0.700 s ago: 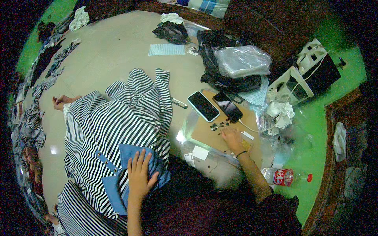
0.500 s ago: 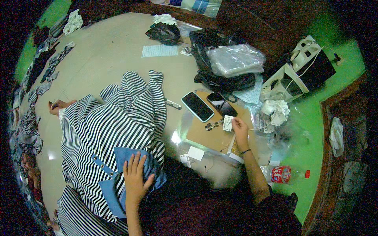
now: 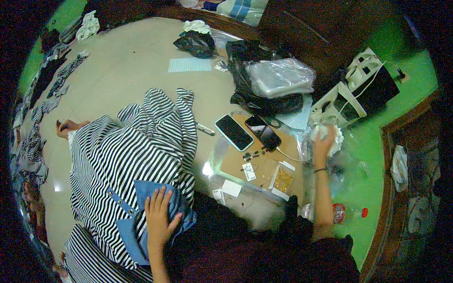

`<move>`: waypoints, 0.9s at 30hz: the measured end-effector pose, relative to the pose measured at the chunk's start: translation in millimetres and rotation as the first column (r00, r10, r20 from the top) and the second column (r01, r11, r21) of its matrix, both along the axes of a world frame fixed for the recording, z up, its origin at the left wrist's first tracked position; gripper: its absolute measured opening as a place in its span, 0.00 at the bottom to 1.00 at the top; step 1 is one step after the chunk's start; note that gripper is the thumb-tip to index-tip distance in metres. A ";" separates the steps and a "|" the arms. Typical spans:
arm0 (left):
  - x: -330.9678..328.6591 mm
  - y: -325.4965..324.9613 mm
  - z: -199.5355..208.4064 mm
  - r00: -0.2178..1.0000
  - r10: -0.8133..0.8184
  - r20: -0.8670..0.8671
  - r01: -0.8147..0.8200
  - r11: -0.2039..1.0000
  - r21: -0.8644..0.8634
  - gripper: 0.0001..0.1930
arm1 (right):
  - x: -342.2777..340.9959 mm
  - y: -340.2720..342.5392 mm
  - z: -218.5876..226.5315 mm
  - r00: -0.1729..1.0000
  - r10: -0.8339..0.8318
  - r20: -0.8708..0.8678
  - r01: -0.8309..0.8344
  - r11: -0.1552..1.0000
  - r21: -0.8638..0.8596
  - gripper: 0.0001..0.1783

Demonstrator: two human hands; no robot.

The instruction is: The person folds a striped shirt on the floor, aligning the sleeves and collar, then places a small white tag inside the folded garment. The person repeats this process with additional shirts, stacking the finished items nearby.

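Note:
My left hand [image 3: 160,214] lies flat, fingers spread, on the blue denim collar [image 3: 130,240] of a black-and-white striped shirt [image 3: 127,165] spread over the floor and near my lap. Off to the right, my right hand [image 3: 323,144] reaches to a crumpled white heap [image 3: 336,141] of paper or plastic. Its fingertips are blurred against the white, so any grip is unclear. Between the hands, a brown board [image 3: 226,158] carries a white card tag [image 3: 248,171], small dark pieces [image 3: 252,155], a light-cased phone [image 3: 234,132] and a black phone [image 3: 263,132].
A cutter knife [image 3: 205,129] lies beside the shirt. A small open box [image 3: 283,178] holds gold-coloured bits. Black bags [image 3: 264,101], clear plastic packs [image 3: 281,77], white-framed appliances [image 3: 337,104] and a bottle [image 3: 338,213] stand right. Someone's bare hand or foot [image 3: 70,128] shows left.
My right hand has let go of the card tag, which now lies on the board, and has moved right to the white heap. My left hand stays on the collar.

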State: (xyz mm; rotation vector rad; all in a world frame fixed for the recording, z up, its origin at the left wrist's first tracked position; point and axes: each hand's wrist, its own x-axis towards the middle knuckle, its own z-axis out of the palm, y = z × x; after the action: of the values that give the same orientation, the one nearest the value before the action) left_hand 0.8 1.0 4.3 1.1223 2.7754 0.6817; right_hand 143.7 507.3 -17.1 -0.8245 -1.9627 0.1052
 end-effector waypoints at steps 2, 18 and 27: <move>0.7 -0.3 0.6 1.000 0.004 0.004 -0.004 1.000 0.001 0.30 | 25.3 55.5 50.3 0.985 -0.172 -0.015 0.171 0.959 0.227 0.17; 1.8 -0.6 2.5 1.000 0.004 0.009 -0.004 1.000 -0.016 0.29 | 97.3 225.1 22.6 0.157 0.466 0.871 0.185 0.852 -0.489 0.20; 2.4 0.6 6.0 1.000 0.010 0.020 -0.009 1.000 -0.016 0.29 | 82.1 170.2 27.6 0.451 0.500 0.739 0.230 0.735 -0.638 0.13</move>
State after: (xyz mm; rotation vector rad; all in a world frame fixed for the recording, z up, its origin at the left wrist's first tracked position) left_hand 3.2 1.6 10.2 1.0939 2.7663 0.6674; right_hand 225.7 677.4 10.5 -1.3572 -3.1291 0.6534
